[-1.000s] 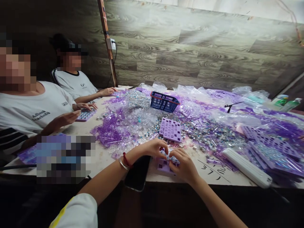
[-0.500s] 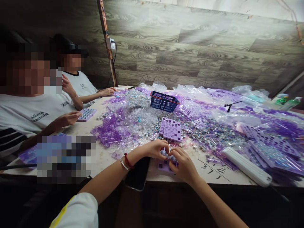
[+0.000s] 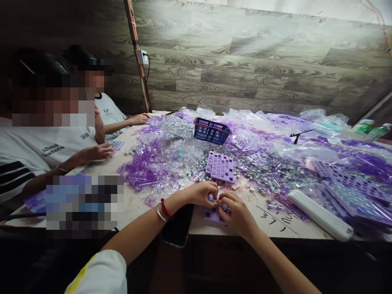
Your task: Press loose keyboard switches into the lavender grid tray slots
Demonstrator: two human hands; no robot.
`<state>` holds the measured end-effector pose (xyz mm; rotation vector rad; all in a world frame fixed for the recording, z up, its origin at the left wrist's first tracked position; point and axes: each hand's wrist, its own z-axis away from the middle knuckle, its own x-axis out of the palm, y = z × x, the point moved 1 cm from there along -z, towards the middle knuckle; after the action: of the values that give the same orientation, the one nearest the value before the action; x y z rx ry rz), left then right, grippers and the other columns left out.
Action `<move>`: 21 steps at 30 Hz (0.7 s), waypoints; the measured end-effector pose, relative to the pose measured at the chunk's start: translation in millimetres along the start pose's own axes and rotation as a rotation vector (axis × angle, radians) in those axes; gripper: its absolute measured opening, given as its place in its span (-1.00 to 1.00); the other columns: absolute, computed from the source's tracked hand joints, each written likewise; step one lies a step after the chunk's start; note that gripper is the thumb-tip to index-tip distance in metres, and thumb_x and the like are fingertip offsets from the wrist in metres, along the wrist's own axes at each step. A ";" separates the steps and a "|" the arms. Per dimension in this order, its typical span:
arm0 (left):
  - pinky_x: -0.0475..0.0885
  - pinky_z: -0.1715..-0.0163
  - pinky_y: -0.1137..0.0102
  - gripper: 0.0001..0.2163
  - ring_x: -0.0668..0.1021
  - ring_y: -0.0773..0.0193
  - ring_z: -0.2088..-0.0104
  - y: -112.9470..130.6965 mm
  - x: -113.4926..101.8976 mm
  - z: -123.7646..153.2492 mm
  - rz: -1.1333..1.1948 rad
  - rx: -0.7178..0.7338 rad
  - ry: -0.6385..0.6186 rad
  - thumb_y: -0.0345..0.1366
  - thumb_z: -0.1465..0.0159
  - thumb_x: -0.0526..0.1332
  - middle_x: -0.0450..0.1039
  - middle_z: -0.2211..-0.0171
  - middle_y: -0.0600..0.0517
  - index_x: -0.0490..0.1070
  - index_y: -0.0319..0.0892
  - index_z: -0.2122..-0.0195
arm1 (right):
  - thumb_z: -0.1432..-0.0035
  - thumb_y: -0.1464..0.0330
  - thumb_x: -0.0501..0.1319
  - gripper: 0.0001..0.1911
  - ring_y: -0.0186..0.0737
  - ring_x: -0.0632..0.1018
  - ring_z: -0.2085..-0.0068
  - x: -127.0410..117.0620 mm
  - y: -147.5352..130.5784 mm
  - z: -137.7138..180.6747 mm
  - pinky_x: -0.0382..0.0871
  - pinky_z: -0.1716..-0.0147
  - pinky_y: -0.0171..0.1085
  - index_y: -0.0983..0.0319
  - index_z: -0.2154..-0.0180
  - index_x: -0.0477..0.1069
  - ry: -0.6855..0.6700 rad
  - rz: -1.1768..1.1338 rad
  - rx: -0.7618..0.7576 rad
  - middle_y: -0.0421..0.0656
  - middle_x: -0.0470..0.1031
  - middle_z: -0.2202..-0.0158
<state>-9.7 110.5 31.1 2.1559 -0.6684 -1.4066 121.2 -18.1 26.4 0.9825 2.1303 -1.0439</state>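
My left hand (image 3: pixel 202 192) is over a purple foam-like tray (image 3: pixel 212 215) with square holes, at the table's front edge. Its thumb and fingers are bent into a pinch. My right hand (image 3: pixel 237 210) meets it from the right, fingers curled in and tips almost touching the left ones. Small clear and bluish pieces (image 3: pixel 219 197) show between and under the fingertips; what exactly each hand pinches is too small to name. A dark phone (image 3: pixel 176 228) lies beneath my left wrist. Beyond my hands are stacked purple hole trays (image 3: pixel 219 166).
A dark blue basket (image 3: pixel 212 132) stands amid heaped clear and purple pieces (image 3: pixel 143 163). To the right are a white bar-shaped device (image 3: pixel 320 214) and filled purple trays (image 3: pixel 355 200). Two people sit at the left; one person's hand (image 3: pixel 94 152) is at a tray.
My hands stay over the tray, with only slight finger movement. The nearer person at the left has leaned to the right, and that person's hand has shifted over their tray.
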 end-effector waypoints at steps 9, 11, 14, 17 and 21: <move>0.26 0.43 0.56 -0.87 0.36 0.44 0.43 0.4 -1.0 -0.6 0.018 -0.042 -0.022 -0.51 0.02 0.32 0.33 0.41 0.08 0.39 -0.27 0.47 | -0.06 0.60 0.16 -0.79 -0.21 0.49 0.30 -11.9 -3.3 -12.9 0.36 0.29 -0.27 0.24 0.53 0.41 -0.161 -0.054 0.076 -0.13 0.47 0.36; 0.26 0.43 0.56 -0.88 0.36 0.44 0.44 -0.3 -1.2 -1.1 0.025 -0.045 -0.028 -0.51 0.02 0.32 0.33 0.42 0.08 0.39 -0.28 0.48 | -0.04 0.61 0.17 -0.79 -0.21 0.49 0.31 -13.1 -5.8 -16.2 0.36 0.30 -0.28 0.25 0.54 0.42 -0.177 -0.046 0.081 -0.13 0.48 0.37; 0.27 0.41 0.55 -0.89 0.38 0.42 0.43 -0.6 -1.3 -1.5 0.022 -0.039 -0.031 -0.51 0.01 0.31 0.33 0.43 0.08 0.38 -0.27 0.49 | -0.02 0.63 0.17 -0.78 -0.20 0.50 0.33 -14.1 -7.7 -20.0 0.36 0.30 -0.26 0.25 0.53 0.44 -0.206 -0.008 0.082 -0.12 0.49 0.37; 0.30 0.36 0.53 -0.89 0.40 0.40 0.40 1.1 -1.7 -2.2 0.016 -0.049 -0.028 -0.48 -0.01 0.31 0.34 0.41 0.07 0.37 -0.27 0.48 | 0.01 0.65 0.18 -0.77 -0.24 0.51 0.34 -15.1 -4.5 -21.0 0.37 0.32 -0.31 0.25 0.54 0.44 -0.207 -0.075 0.102 -0.14 0.50 0.39; 0.32 0.32 0.52 -0.90 0.41 0.39 0.38 4.3 -3.1 -3.4 0.006 -0.064 -0.045 -0.47 -0.03 0.30 0.37 0.39 0.06 0.37 -0.27 0.47 | 0.02 0.65 0.18 -0.77 -0.27 0.52 0.35 -16.7 -1.5 -19.4 0.36 0.32 -0.35 0.26 0.54 0.45 -0.206 -0.097 0.106 -0.15 0.51 0.38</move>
<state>-8.2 109.6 37.2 2.0771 -0.6365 -1.4574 126.4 -8.8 49.8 0.7886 1.9864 -1.2598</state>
